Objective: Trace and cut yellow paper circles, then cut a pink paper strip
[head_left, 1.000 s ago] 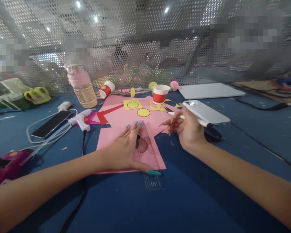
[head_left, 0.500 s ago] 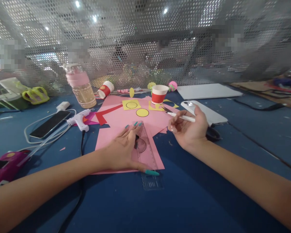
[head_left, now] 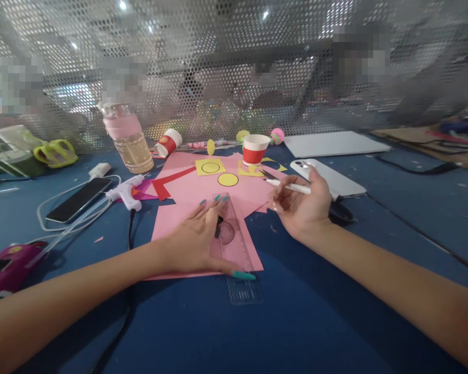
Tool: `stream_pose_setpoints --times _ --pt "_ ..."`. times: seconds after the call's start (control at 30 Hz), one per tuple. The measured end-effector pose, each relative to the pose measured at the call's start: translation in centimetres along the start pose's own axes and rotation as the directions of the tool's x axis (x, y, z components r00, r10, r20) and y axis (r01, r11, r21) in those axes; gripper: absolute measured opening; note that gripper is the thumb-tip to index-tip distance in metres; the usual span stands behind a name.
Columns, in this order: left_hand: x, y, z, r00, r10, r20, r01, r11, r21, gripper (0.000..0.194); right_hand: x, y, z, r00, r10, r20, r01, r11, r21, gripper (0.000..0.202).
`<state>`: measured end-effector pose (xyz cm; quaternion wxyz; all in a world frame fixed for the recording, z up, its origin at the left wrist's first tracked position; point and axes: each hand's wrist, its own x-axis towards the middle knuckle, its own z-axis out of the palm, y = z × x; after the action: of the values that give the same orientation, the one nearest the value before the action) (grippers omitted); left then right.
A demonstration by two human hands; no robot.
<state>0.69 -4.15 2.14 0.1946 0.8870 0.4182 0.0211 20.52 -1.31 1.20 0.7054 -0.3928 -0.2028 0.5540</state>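
Standing cup: the red-and-white cup (head_left: 254,153) is upright beyond the right hand (head_left: 304,208) and to its left, past the pen's tip.
White phone: the white phone (head_left: 337,179) lies just beyond the right hand, partly hidden by it.
Yellow circle: the yellow circle (head_left: 228,179) lies on pink paper (head_left: 191,192) beyond the left hand (head_left: 193,236).
Glue gun: the glue gun (head_left: 128,192) lies beyond the left hand and to its left; its black cord (head_left: 130,228) passes under the left forearm.
Ruler: the clear ruler (head_left: 237,249) lies under the left hand on a pink sheet (head_left: 166,221), its long axis running away from the person, far end leaning left, near end past the sheet's edge.
Pen: the white pen (head_left: 294,187) is grasped in the right fingers, long axis mostly sideways, tip pointing left and slightly away.
Left grip: fingers and thumb spread, pressing on the ruler, not clasping it.
Since a second ago: the right fingers, then outstretched, have curled in; the ruler keeps its place on the sheet.
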Motion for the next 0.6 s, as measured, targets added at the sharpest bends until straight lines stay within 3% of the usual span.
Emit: stream_pose_setpoints --times 0.6 --pt "-0.12 0.03 -0.04 1.000 -0.005 -0.019 0.005 1.000 -0.012 0.121 -0.12 0.01 -0.04 0.999 0.013 0.041 -0.012 0.999 -0.031 0.058"
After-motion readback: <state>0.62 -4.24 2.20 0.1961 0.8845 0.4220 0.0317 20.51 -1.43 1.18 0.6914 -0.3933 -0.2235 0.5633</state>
